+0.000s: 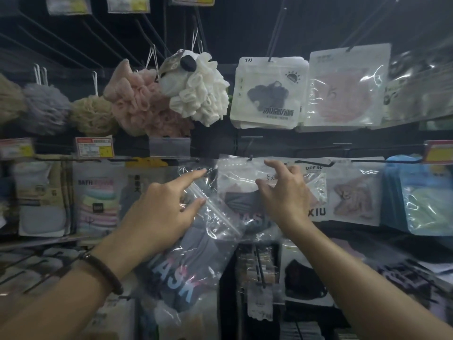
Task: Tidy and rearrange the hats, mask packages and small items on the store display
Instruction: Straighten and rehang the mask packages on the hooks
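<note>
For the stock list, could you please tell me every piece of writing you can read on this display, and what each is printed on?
"MASK": tilted clear mask package under the left hand.
"BATH": towel package.
"UPF 5", cut off: hanging package beyond the right hand.
"XIU": the same package, lower edge.
Price tags and Chinese print on the white pouch: too blurred to read.

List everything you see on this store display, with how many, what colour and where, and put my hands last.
Bath sponges: five or six, beige, grey, pink, white, hanging upper left.
White mask pack: one stack, dark mask printed, upper centre.
Clear pink mask pack: one stack, upper right.
Bath towel pack: one, pastel stripes, middle left.
Tilted MASK bag: one, clear, grey contents, centre.
Hanging mask bag: one, clear, on the centre hook.
Blue packs: a stack, middle right.
Price tags: several, red and yellow, on the rails.
Left hand: on the tilted bag, dark bracelet at the wrist.
Right hand: at the hanging bag.
</note>
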### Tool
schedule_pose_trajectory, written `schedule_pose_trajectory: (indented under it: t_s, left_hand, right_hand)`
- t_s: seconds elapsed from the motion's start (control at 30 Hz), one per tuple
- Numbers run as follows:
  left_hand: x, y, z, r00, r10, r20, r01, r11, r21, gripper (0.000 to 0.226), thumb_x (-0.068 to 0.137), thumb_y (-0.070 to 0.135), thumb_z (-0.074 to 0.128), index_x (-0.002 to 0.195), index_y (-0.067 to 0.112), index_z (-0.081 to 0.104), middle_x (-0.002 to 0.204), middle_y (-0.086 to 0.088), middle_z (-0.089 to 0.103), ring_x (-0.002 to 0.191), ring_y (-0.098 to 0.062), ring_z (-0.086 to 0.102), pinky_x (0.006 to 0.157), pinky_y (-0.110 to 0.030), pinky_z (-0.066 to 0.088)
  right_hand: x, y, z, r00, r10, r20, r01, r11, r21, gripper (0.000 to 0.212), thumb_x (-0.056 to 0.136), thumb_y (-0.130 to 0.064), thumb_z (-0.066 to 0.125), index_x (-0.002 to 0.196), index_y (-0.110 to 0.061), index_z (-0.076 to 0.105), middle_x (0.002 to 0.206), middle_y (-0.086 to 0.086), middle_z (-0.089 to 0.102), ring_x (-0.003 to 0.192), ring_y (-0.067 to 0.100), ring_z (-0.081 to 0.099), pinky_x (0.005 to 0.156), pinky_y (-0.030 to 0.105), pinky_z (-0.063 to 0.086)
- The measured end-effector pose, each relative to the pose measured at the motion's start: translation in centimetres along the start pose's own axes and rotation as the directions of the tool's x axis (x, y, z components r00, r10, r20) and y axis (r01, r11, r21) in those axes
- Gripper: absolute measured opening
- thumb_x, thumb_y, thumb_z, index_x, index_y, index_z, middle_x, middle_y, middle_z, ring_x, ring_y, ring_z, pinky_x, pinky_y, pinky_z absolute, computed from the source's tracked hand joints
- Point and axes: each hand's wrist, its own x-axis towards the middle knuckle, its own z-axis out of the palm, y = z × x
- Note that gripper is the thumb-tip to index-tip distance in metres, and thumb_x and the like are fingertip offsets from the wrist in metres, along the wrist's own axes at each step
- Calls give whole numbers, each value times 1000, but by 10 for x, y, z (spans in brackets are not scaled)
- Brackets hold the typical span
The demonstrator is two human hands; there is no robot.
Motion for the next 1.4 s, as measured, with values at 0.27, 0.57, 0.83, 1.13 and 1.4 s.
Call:
schedule_pose_trajectory:
  t_s: [0.27, 0.57, 0.83, 1.13, 1.4]
  left_hand:
    - [4, 11, 27, 994, -2, -107, -37, 932, -361, 68, 99, 10, 64, 156, 44, 50, 53, -6, 64, 37, -8, 34, 34, -26, 38]
    - [20, 31, 57, 963, -8, -270, -140, 838, -527, 51, 105, 20, 68, 148, 46, 58, 77, -1, 67, 44, -41, 48, 32, -42, 40]
    - [40, 23, 72, 977, -6, -211, -83, 909, -408, 61, 100, 33, 74, 153, 51, 51, 109, 10, 70, 53, -5, 48, 59, -19, 44]
    - [45, 17, 73, 991, 19, -130, -61, 944, -325, 64, 102, 31, 69, 160, 45, 44, 96, 6, 63, 60, -4, 48, 63, -21, 47]
    - [60, 10, 83, 993, -84, 85, 86, 996, -19, 79, 97, 51, 69, 161, 60, 24, 109, 3, 55, 104, -19, 58, 90, -36, 53]
  right_hand:
    - [-47, -8, -29, 989, -75, -130, 102, 972, 210, 40, 103, -38, 63, 143, -35, 57, 126, -1, 48, 111, 12, 53, 92, 28, 47]
    - [-55, -6, -39, 990, -100, -99, 139, 814, 564, 52, 93, -3, 80, 137, -28, 72, 99, -7, 73, 78, 14, 76, 72, 32, 66]
    - [-38, -13, -43, 995, -94, -46, 104, 882, 460, 50, 102, -1, 66, 146, -23, 65, 109, -3, 60, 92, 11, 66, 79, 10, 55]
    - [-36, -11, -36, 992, -106, 71, 89, 974, 206, 57, 104, -20, 64, 158, -33, 51, 115, -8, 50, 104, 14, 57, 91, 34, 56]
    - [-13, -9, -27, 965, -32, 261, 116, 943, -313, 75, 101, -56, 61, 163, -52, 20, 129, 5, 34, 103, 22, 53, 78, 39, 59]
